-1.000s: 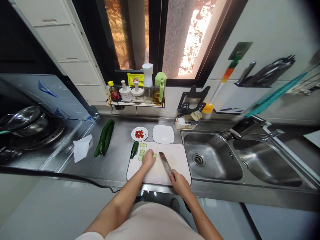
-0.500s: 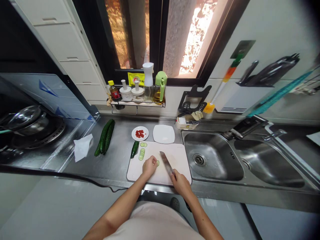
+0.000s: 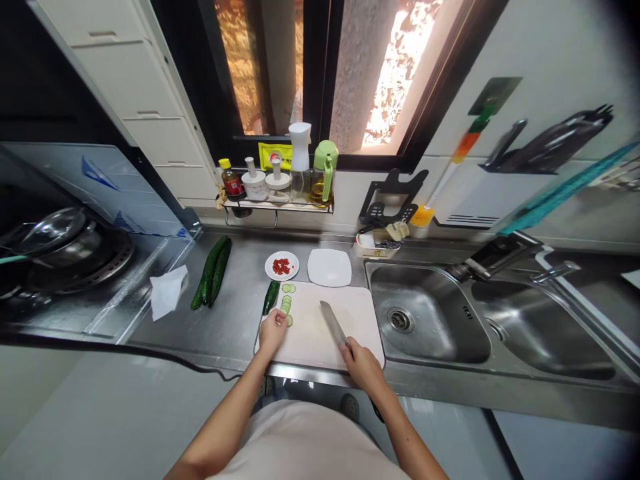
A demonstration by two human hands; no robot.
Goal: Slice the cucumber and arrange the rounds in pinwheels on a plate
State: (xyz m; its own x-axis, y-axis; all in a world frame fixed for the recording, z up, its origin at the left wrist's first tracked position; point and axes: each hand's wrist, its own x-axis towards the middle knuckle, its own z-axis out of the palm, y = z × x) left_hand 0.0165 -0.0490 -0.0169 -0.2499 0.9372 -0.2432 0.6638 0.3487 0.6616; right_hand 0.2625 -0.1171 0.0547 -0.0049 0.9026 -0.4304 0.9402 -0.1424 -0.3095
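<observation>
My left hand (image 3: 273, 329) is closed at the left side of the white cutting board (image 3: 320, 347), its fingertips pinching a thin cucumber slice (image 3: 289, 321). Just beyond lie more cucumber slices (image 3: 287, 303) in an overlapping row. A cut piece of cucumber (image 3: 271, 297) rests at the board's upper left corner, close to my left fingers. My right hand (image 3: 363, 363) grips the handle of a kitchen knife (image 3: 333, 323). The blade points away from me and to the left, over the middle of the board.
Behind the board stand a plate of chopped red pieces (image 3: 271, 272) and a white square plate (image 3: 329, 267). Two whole cucumbers (image 3: 212, 272) and a paper towel (image 3: 168, 292) lie left. A double sink (image 3: 430, 320) is at the right; a condiment rack (image 3: 280, 205) hangs under the window.
My left hand has moved left across the board with the cucumber slice, from near the knife to the row of slices. My right hand and the knife have barely moved.
</observation>
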